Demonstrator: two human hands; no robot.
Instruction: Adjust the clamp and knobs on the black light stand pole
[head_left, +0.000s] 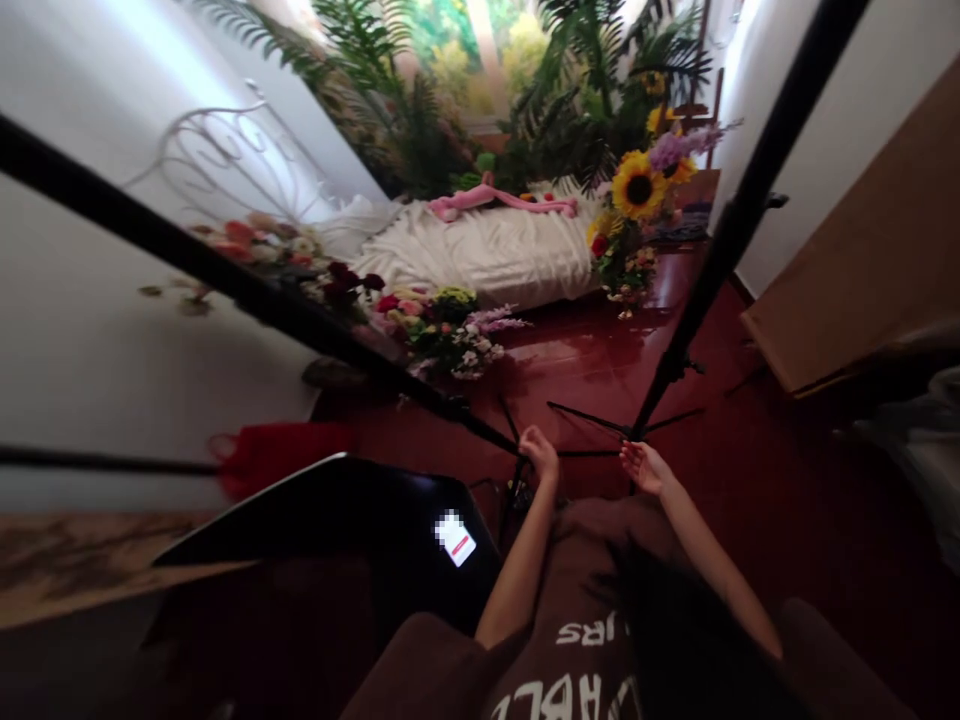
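Note:
My left hand [541,455] is curled beside the lower part of the left black tripod stand [375,358], its fingers bent against the pole. Whether they close fully round it is hard to make out. My right hand [646,468] has its fingers apart, palm partly turned up, at the foot of the right black tripod stand [679,330]. Its fingertips come close to that pole or touch it. Both stands lean outward in the view and their tops lie outside it. Thin spread legs [589,418] show on the floor beyond my hands.
A draped white bed or bench [510,250] bears a pink plush toy [480,198]. Around it are artificial flowers [457,335], sunflowers [637,185] and ferns [420,120]. A dark panel [337,540] with a lit phone screen [459,545] stands left; a red bag [277,455] is behind.

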